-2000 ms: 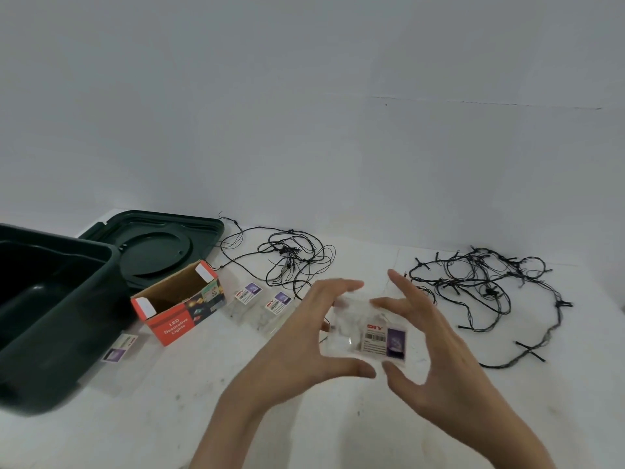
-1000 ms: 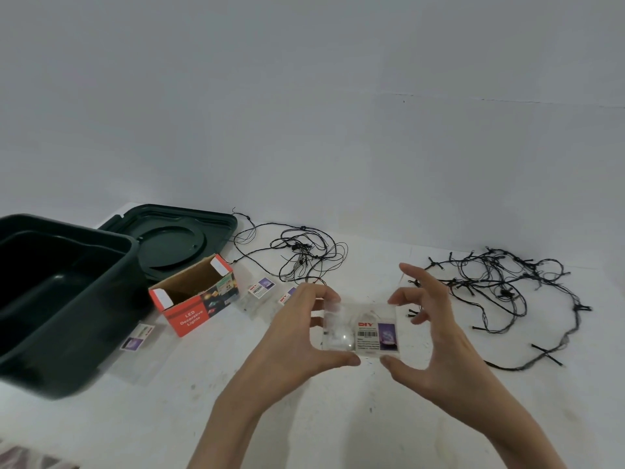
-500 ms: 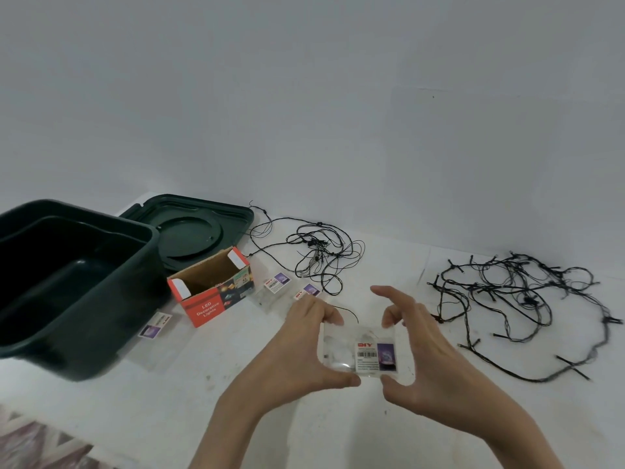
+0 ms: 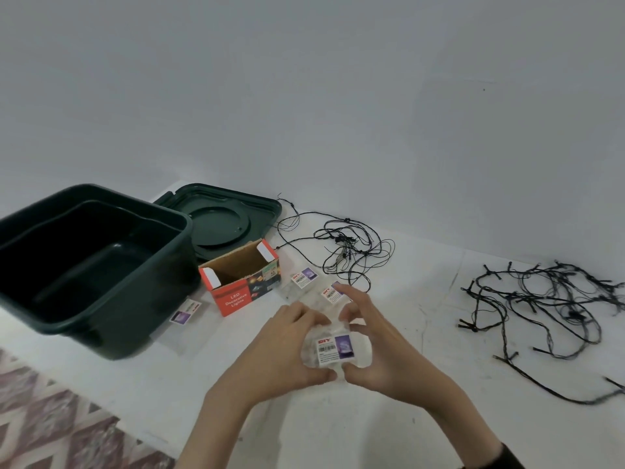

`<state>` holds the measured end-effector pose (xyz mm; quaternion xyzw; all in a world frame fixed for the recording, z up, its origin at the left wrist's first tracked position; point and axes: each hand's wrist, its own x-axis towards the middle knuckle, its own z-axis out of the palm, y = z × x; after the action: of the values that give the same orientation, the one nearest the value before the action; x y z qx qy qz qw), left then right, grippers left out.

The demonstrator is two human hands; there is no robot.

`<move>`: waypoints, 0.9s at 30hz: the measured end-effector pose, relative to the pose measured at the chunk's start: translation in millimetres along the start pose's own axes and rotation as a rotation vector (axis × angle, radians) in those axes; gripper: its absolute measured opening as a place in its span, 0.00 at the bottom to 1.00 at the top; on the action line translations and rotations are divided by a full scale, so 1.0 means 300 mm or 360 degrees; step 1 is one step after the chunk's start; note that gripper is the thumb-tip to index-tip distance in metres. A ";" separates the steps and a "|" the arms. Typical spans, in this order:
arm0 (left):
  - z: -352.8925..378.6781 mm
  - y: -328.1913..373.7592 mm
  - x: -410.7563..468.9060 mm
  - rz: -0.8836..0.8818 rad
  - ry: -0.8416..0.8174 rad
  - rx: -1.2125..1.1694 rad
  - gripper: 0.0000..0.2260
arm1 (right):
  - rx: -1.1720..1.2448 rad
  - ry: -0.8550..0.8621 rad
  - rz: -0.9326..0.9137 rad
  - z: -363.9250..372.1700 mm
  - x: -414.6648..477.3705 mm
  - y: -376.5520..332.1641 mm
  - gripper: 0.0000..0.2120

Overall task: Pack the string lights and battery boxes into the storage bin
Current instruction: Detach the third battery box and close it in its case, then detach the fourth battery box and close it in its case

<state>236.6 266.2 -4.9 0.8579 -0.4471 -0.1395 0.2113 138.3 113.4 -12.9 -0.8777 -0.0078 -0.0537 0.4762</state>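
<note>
Both hands' fingers [image 4: 304, 319] partly hide the clear packet [image 4: 334, 348].

**Layout on the worktop**

Far left: storage bin [image 4: 91, 265], its lid [image 4: 220, 221] lying behind. Just right of bin: cardboard box [image 4: 241, 282]. Right of box: two packets [image 4: 304, 277], thin wire tangle [image 4: 348, 252] behind them. Far right: thicker string lights [image 4: 548, 309]. Front centre: another packet [image 4: 333, 346] between left hand [image 4: 284, 353] and right hand [image 4: 382, 350].

Dark green storage bin [image 4: 101, 265] open, left; 2 black string-light tangles [image 4: 345, 252] [image 4: 548, 313] loose on table; clear labelled packet [image 4: 333, 348] held.
</note>
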 end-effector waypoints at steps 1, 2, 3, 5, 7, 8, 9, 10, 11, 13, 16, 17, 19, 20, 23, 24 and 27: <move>-0.004 -0.015 0.001 -0.0050 -0.0006 -0.0008 0.29 | 0.0019 -0.0003 -0.0001 0.012 0.013 0.003 0.45; -0.007 -0.033 0.001 -0.0099 0.0009 -0.0012 0.29 | 0.0012 -0.0004 -0.0001 0.024 0.026 0.006 0.45; -0.007 -0.054 0.003 -0.0154 0.0037 -0.0014 0.29 | -0.0019 -0.0003 0.0000 0.034 0.037 0.010 0.46; -0.003 -0.101 0.006 -0.0290 0.0115 0.0006 0.29 | -0.0110 0.0027 0.0044 0.042 0.052 0.017 0.46; 0.004 -0.150 0.012 -0.0444 0.0210 0.0043 0.30 | -0.0208 0.0075 0.0104 0.045 0.056 0.028 0.43; 0.008 -0.173 0.015 -0.0525 0.0242 0.0062 0.30 | -0.0261 0.0070 0.0115 0.048 0.055 0.036 0.41; 0.015 -0.192 0.019 -0.0602 0.0259 0.0077 0.31 | -0.0308 0.0036 0.0120 0.051 0.052 0.044 0.38; 0.023 -0.208 0.023 -0.0664 0.0270 0.0086 0.32 | -0.0365 -0.0024 0.0123 0.058 0.049 0.054 0.35; 0.033 -0.222 0.026 -0.0708 0.0283 0.0087 0.33 | -0.0442 -0.0098 0.0128 0.067 0.047 0.067 0.33; 0.055 -0.240 0.030 -0.0749 0.0323 0.0064 0.33 | -0.0596 -0.0230 0.0194 0.082 0.040 0.089 0.32; 0.075 -0.255 0.034 -0.0769 0.0375 0.0034 0.33 | -0.0717 -0.0312 0.0289 0.094 0.035 0.109 0.33; 0.077 -0.258 0.037 -0.0772 0.0368 0.0055 0.34 | -0.0731 -0.0322 0.0304 0.097 0.032 0.113 0.33; 0.079 -0.262 0.039 -0.0774 0.0351 0.0121 0.36 | -0.0733 -0.0333 0.0319 0.100 0.027 0.118 0.33; 0.079 -0.263 0.039 -0.0779 0.0348 0.0148 0.37 | -0.0728 -0.0328 0.0314 0.101 0.025 0.121 0.32; 0.081 -0.268 0.036 -0.0780 0.0355 0.0172 0.41 | -0.0705 -0.0285 0.0268 0.110 0.018 0.127 0.26; 0.081 -0.269 0.034 -0.0782 0.0346 0.0168 0.42 | -0.0700 -0.0268 0.0251 0.113 0.016 0.129 0.24; 0.082 -0.268 0.037 -0.0780 0.0334 0.0159 0.41 | -0.0639 -0.0200 0.0217 0.117 0.008 0.134 0.20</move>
<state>289.1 292.3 -65.9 0.9596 -0.2081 -0.0746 0.1739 146.3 120.8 -65.2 -0.9550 0.0327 0.0328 0.2930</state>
